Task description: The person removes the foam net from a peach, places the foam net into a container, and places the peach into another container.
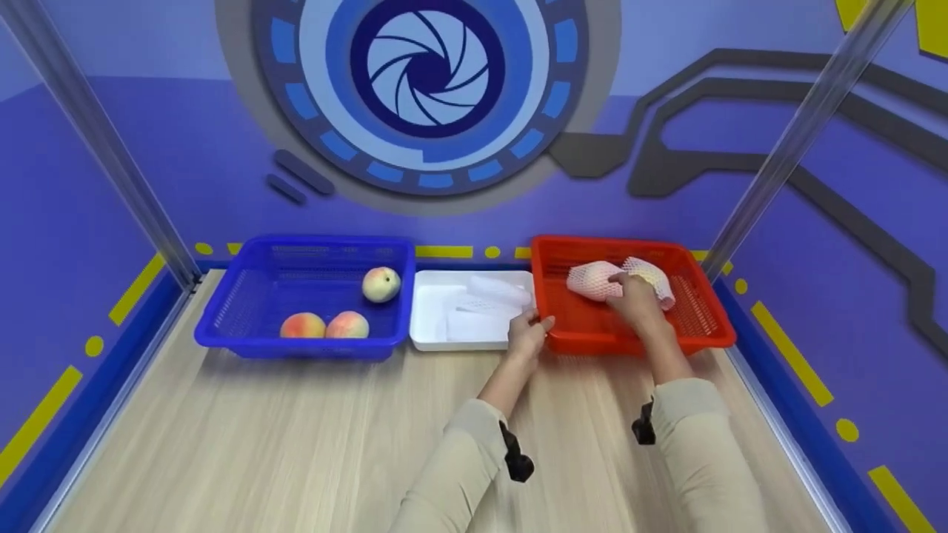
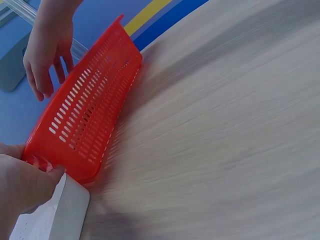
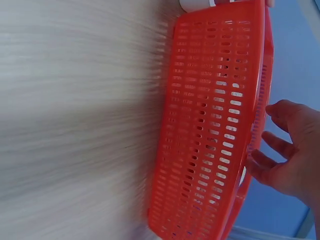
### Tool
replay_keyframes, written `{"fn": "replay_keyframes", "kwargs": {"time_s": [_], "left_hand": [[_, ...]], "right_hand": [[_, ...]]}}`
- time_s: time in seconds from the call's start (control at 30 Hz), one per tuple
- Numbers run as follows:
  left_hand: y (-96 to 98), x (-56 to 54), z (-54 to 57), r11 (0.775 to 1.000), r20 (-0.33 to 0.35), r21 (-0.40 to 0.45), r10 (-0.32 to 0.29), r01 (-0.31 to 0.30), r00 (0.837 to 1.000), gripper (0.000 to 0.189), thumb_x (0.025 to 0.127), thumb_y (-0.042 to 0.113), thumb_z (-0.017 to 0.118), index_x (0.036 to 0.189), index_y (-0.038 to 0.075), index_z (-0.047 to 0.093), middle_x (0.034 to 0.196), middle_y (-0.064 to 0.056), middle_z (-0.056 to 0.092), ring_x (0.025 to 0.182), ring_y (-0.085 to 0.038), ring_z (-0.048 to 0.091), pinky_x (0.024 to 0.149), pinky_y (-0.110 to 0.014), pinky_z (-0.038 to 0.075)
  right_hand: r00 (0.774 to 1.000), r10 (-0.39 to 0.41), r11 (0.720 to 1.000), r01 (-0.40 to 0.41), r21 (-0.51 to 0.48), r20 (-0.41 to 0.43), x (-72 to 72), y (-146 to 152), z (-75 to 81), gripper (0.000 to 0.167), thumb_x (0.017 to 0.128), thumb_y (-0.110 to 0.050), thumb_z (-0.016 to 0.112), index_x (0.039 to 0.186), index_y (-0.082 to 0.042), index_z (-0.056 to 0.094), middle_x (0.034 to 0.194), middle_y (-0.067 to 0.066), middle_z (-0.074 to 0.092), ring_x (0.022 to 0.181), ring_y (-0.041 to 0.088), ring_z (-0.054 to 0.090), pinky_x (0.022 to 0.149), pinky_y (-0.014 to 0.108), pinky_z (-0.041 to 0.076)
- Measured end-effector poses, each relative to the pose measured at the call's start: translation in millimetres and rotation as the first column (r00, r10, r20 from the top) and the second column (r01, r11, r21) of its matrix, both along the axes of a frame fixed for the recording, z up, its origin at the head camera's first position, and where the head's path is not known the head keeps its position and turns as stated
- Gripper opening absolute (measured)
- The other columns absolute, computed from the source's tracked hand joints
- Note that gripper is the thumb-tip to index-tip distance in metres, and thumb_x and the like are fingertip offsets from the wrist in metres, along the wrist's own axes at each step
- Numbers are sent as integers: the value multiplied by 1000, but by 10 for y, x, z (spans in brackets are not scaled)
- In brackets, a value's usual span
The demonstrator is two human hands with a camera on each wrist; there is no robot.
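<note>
My left hand [image 1: 527, 334] grips the near left corner of a red plastic basket [image 1: 592, 342], its thumb and fingers on the rim [image 2: 37, 162]. Two fruits in foam nets lie in that basket: a pinkish one [image 1: 590, 280] on the left and a yellowish one [image 1: 653, 277] beside it. Over the basket, my right hand [image 1: 638, 302] reaches down, fingertips right at the netted fruits in the head view. Its fingers [image 3: 272, 145] are loosely bent and spread in the right wrist view, with nothing held between them. The fruits are mostly hidden from both wrist cameras.
A white tray [image 1: 429, 339] holding white foam sleeves [image 1: 498, 289] stands left of the red basket. Further left, a blue basket [image 1: 244, 342] contains three peaches [image 1: 381, 285]. Behind the containers rises a blue printed wall [image 1: 474, 229]; metal posts [image 1: 800, 141] stand at the corners.
</note>
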State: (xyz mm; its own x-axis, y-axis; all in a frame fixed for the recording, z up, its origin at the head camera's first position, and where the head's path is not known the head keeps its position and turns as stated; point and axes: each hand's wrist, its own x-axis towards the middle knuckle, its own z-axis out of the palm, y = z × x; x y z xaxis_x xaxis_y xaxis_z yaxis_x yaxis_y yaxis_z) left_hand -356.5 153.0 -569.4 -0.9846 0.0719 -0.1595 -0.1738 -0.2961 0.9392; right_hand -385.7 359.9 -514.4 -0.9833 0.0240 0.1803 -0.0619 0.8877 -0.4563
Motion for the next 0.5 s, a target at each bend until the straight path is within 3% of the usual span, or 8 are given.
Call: {"fn": "replay_keyframes", "kwargs": {"time_s": [0.27, 0.5], "left_hand": [[21, 31, -30, 1000, -9, 9, 16, -16, 1000, 29, 95, -2, 62, 123, -11, 65, 115, -25, 69, 99, -27, 68, 90, -36, 57], [9, 37, -27, 995, -62, -84, 47, -52, 997, 26, 93, -1, 65, 118, -9, 68, 107, -19, 71, 94, -22, 66, 87, -32, 56]], "right_hand": [[997, -15, 997, 10, 73, 79, -212, -14, -2, 48, 90, -4, 66, 134, 11, 55, 134, 38, 52, 127, 53, 49, 108, 58, 41], [987, -11, 997, -1, 71, 158, -397, -96, -22, 59, 91, -5, 64, 145, 11, 43, 149, 36, 38, 138, 52, 37, 116, 58, 32]]}}
